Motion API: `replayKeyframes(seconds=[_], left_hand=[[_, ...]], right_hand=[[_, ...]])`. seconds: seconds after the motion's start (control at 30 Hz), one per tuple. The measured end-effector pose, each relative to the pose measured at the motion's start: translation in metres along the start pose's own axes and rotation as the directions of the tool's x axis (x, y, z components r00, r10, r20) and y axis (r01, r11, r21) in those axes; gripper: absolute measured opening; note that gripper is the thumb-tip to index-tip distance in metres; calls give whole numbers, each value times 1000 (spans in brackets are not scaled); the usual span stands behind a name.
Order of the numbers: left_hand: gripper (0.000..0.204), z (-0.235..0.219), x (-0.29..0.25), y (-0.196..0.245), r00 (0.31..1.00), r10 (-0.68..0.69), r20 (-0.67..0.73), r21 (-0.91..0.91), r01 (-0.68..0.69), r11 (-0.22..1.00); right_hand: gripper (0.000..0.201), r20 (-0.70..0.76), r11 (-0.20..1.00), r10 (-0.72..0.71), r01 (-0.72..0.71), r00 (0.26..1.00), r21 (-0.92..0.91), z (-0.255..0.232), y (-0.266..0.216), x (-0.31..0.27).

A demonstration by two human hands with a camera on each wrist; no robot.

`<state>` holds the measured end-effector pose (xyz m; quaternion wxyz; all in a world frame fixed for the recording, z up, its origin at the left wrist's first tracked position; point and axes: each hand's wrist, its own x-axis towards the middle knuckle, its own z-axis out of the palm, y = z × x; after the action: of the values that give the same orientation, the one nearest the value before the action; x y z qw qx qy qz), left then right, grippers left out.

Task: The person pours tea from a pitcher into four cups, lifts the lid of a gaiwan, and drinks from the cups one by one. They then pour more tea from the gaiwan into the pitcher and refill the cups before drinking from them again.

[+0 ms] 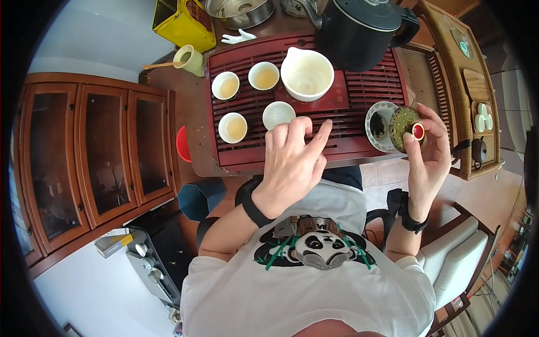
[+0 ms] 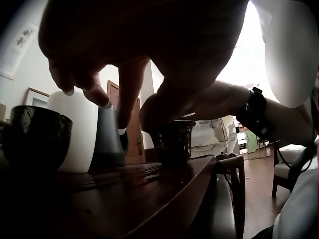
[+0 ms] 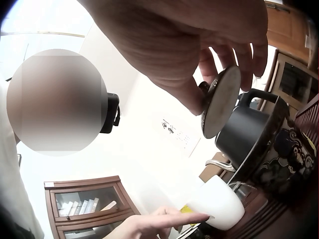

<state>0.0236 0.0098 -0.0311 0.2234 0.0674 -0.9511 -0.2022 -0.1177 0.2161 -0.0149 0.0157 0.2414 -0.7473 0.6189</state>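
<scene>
My right hand (image 1: 429, 154) pinches the red-centred knob of a green patterned lid (image 1: 402, 128). The lid is tilted beside and partly over a bowl (image 1: 373, 132) with dark leaves inside. In the right wrist view the lid (image 3: 223, 102) shows its pale underside, apart from the dark patterned bowl (image 3: 286, 162). Fingers spread, my left hand (image 1: 292, 160) hovers over the tray's front edge, just below an empty-looking white cup (image 1: 279, 114); it holds nothing. Three cups, one of them at the front left (image 1: 232, 128), contain pale yellow liquid. Behind stands a white pitcher (image 1: 307, 76).
The slatted red tray (image 1: 247, 154) carries the cups, pitcher and bowl. A black kettle (image 1: 359, 36) stands at its back right. Further left are a yellow tin (image 1: 188, 28), a metal basin (image 1: 241, 14) and a small pale green pot (image 1: 191, 60). A wicker shelf (image 1: 469, 84) stands at right.
</scene>
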Motion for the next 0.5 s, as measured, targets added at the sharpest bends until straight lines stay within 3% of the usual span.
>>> replayKeyframes(seconds=[0.07,0.17,0.23,0.3,0.37,0.4,0.5], left_hand=[[40,-1,-2,-3,1000,-19,19,-28,20,999],[29,-7,-1,-7,996,-14,-83,-121,4,993],[23,-14,-1,-13,993,-107,-52,-322,85,943],[15,-24,-3,-11,935,-345,82,-636,316,704],[14,-36,-4,-18,892,-415,179,-684,416,599],[12,-42,-2,-19,879,-439,188,-737,422,528],[9,-51,-11,-35,868,-471,154,-764,407,501]], right_hand=[[27,-2,1000,4,-4,1000,-1,1,-1,0],[27,-9,1000,12,-12,1000,-13,0,-3,0],[27,-9,1000,6,-6,1000,-13,1,-2,-1],[27,-10,1000,10,-10,1000,-2,3,-2,-1],[27,-3,1000,12,-12,1000,13,4,-1,0],[27,-2,1000,21,-21,1000,7,4,-1,0],[26,10,1000,29,-29,1000,7,4,0,0]])
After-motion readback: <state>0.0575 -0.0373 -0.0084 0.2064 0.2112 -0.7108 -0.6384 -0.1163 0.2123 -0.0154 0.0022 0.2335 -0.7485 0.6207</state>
